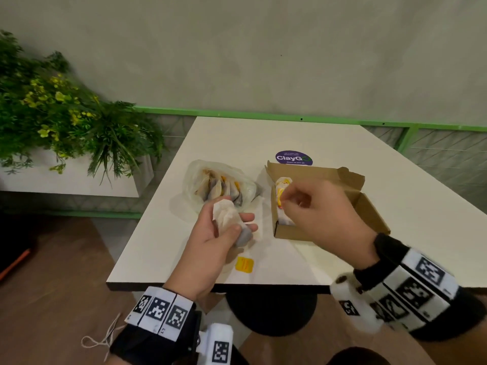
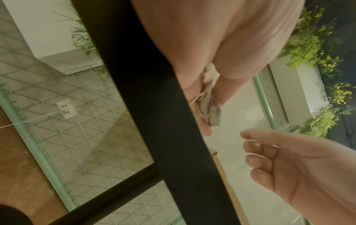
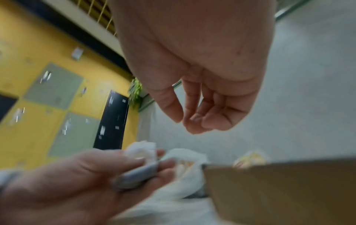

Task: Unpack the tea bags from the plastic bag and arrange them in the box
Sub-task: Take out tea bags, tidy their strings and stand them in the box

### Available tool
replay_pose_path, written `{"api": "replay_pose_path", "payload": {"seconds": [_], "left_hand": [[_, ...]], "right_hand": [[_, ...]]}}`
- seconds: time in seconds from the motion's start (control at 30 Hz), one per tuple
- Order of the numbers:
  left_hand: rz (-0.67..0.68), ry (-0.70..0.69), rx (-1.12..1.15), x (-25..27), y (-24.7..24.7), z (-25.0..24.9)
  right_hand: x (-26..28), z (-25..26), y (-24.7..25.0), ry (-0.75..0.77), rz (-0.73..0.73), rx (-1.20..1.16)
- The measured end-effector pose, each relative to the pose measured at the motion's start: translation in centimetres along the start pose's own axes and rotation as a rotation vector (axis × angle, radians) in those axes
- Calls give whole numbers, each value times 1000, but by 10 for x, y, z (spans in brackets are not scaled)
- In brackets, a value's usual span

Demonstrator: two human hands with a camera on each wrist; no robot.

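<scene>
Tea bags (image 1: 222,189), yellow, grey and orange, sit bunched inside the clear plastic bag (image 1: 247,191) on the white bench (image 1: 303,135), just beyond the left hand (image 1: 210,238). That hand's grip is closed on one tea bag: thumb and curled fingers pinch a crumpled white and grey tea bag (image 1: 232,222) above the bench, just inside its near edge. Its yellow tag (image 1: 244,265) lies flat on the bench just below the grip, nearer the person; the string is too thin to trace in the head view. Right of the grip stands the open cardboard box (image 1: 369,206), flaps up, with a yellow-and-white tea bag (image 1: 283,187) lying along its left wall. The right hand (image 1: 319,212) hovers over the box with fingers curled and thumb meeting the fingertips; in the left wrist view a thin pale thread crosses its fingertips (image 2: 250,142), but whether this grip actually pinches it I cannot tell. A round purple sticker (image 1: 293,158) marked "ClayGo" lies on the bench beyond the box. Left of the bench, a white planter (image 1: 79,177) holds green foliage with yellow blossoms.
</scene>
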State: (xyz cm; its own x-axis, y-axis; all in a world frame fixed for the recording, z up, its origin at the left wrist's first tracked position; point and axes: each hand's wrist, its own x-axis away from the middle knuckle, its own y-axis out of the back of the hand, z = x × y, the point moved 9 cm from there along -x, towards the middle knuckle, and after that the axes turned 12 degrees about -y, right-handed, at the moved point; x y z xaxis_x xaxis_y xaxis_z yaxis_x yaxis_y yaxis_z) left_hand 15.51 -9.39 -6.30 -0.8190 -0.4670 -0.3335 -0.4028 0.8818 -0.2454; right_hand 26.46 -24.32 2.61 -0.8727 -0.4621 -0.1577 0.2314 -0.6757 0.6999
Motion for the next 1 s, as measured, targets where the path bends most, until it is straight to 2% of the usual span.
{"api": "replay_pose_path", "payload": {"seconds": [0.07, 0.13, 0.2, 0.3, 0.53, 0.67, 0.8, 1.0], "left_hand": [[16, 17, -3, 0, 0, 2], [-27, -10, -100, -1, 8, 3], [-13, -6, -187, -1, 10, 5], [0, 72, -119, 1, 3, 10], [84, 71, -125, 1, -9, 6], [134, 103, -95, 3, -15, 6], [45, 132, 19, 1, -7, 8], [-57, 156, 95, -2, 3, 13]], "right_hand": [[24, 3, -26, -15, 121, -215], [38, -6, -55, -67, 201, -402], [42, -20, -72, -124, 179, -526], [44, -33, -81, -187, 164, -677], [47, -36, -83, -172, 226, -823], [47, -35, -78, -120, 183, -867], [47, -48, -72, -184, 168, -1005], [47, -53, -73, -309, 308, -1243]]}}
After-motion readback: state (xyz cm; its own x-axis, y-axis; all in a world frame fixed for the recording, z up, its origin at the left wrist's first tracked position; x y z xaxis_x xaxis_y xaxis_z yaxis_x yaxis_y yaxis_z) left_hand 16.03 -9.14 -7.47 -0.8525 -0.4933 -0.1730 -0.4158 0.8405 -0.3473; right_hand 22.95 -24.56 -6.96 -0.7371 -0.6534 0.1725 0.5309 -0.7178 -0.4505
